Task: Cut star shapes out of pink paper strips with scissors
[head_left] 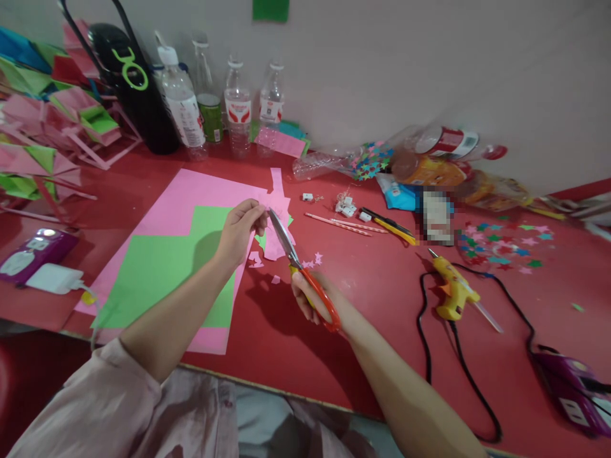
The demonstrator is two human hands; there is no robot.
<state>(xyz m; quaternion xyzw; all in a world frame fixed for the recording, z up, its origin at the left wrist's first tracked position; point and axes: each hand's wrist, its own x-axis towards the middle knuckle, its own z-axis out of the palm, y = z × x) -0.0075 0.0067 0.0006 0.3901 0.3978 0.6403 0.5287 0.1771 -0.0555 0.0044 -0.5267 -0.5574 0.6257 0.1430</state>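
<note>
Two sheets lie at the left on the red bench (372, 299), a plain green one (157, 280) over a larger pink one (191, 191), both flat and matte. They look light, thin and quick to crease, so an edge or corner seems the safest place to take hold. Just right of them, the left hand (243, 226) has thumb and fingers pinched on what looks like a tiny pink paper piece (267, 206) (its outline is too small to make out). It should feel soft and nearly weightless, best nipped at its rim. The scissors (286, 245) touch or nearly touch those fingertips: slim grey metal blades, orange and yellow handles, probably stiff and heavier, best held by the loops. The right hand's (310, 292) fingers are wrapped around those handles, beside small pink stars (315, 259).
</note>
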